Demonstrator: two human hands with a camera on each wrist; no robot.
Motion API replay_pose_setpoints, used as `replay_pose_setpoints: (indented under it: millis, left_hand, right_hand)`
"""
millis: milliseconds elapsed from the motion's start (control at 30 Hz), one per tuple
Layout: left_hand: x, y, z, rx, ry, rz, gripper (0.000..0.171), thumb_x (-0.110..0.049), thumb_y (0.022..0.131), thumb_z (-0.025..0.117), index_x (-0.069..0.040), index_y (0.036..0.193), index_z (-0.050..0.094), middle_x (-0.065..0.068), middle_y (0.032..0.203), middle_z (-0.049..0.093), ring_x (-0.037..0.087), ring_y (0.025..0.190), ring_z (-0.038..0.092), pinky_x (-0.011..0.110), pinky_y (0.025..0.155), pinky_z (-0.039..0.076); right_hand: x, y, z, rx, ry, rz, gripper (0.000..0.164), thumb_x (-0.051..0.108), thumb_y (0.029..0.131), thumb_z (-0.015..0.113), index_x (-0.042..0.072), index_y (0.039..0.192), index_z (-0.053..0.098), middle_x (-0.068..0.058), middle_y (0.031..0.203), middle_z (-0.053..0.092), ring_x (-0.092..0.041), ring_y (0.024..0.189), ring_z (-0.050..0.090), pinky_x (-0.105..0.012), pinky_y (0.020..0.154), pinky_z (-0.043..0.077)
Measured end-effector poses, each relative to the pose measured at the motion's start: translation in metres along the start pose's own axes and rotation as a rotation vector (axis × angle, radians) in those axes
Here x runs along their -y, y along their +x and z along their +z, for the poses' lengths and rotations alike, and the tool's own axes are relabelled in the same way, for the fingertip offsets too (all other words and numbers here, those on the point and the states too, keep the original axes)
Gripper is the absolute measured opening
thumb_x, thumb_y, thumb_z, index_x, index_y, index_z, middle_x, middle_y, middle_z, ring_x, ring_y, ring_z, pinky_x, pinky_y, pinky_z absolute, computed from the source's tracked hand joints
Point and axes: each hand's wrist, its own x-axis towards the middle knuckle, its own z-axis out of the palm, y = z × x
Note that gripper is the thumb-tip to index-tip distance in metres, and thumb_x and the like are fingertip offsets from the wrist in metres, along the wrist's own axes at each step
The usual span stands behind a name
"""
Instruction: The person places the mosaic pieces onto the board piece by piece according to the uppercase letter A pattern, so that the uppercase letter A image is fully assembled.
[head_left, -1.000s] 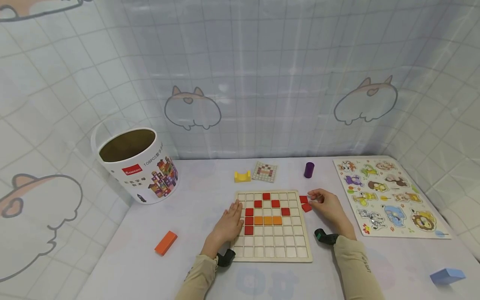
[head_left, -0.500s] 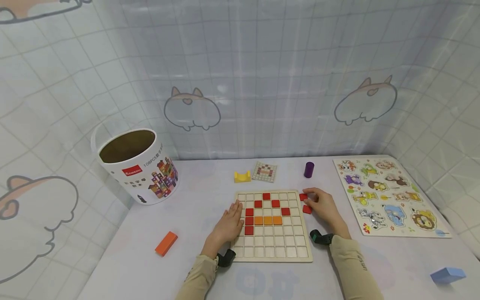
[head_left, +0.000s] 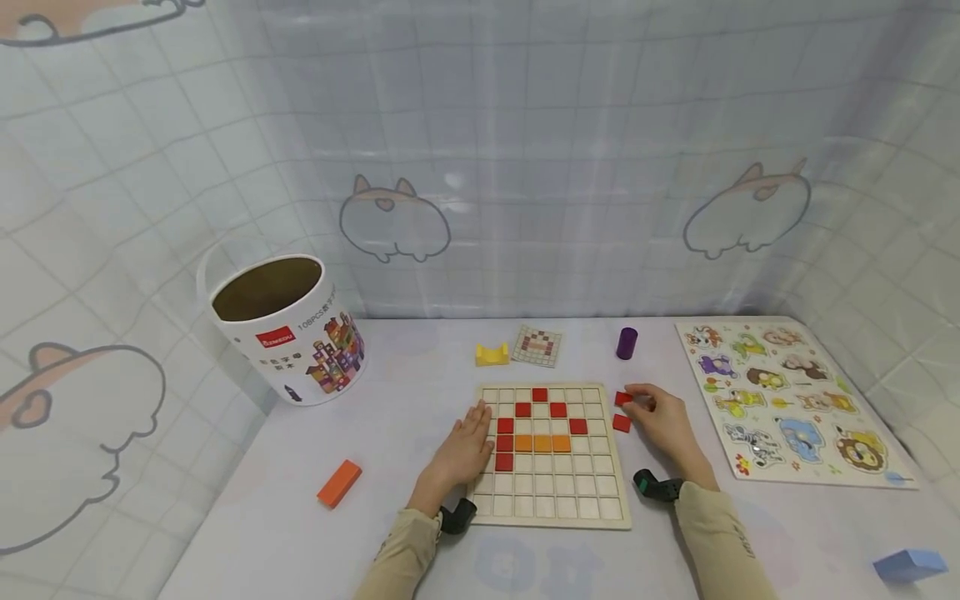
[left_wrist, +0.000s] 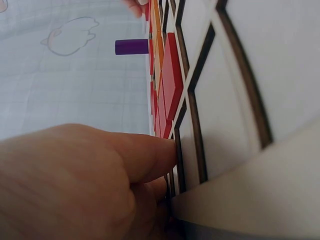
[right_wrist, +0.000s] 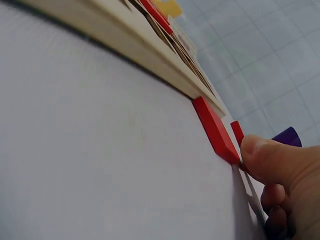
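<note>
A square wooden grid board [head_left: 551, 508] lies on the table, with several red tiles [head_left: 504, 462] and a row of orange tiles [head_left: 542, 443] in its cells. My left hand [head_left: 461, 450] rests on the board's left edge, fingers extended; the left wrist view shows its thumb [left_wrist: 155, 155] on the board close to the red tiles. Right of the board, my right hand [head_left: 667, 423] pinches a loose red tile [right_wrist: 237, 131] between thumb and fingers, its far side hidden by them. A second loose red tile [head_left: 622, 423] lies flat just nearer, beside the board.
Behind the board are a yellow block [head_left: 492, 356], a small pattern card [head_left: 537, 346] and a purple cylinder [head_left: 627, 343]. An animal puzzle board [head_left: 806, 475] lies right, a blue block [head_left: 910, 567] front right. Left are an orange block [head_left: 340, 483] and a white bucket [head_left: 300, 342].
The right hand first moved towards the board, then drew back right, shifting the farther red tile slightly away from it. The nearer loose tile was turned straighter. The left hand stayed put.
</note>
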Motion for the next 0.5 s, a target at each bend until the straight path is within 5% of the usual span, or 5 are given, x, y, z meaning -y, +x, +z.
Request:
replay_pose_setpoints:
  millis: [500]
  left_hand:
    - [0.000, 0.001, 0.000, -0.005, -0.005, -0.002, 0.058, -0.017, 0.101, 0.044, 0.008, 0.150, 0.024, 0.023, 0.160, 0.017, 0.040, 0.148, 0.020, 0.056, 0.119, 0.022]
  right_hand:
    - [0.002, -0.018, -0.011, 0.024, 0.061, 0.073, 0.033, 0.020, 0.092, 0.066, 0.007, 0.123, 0.064, -0.010, 0.097, 0.063, -0.015, 0.074, 0.046, -0.023, 0.057, 0.035]
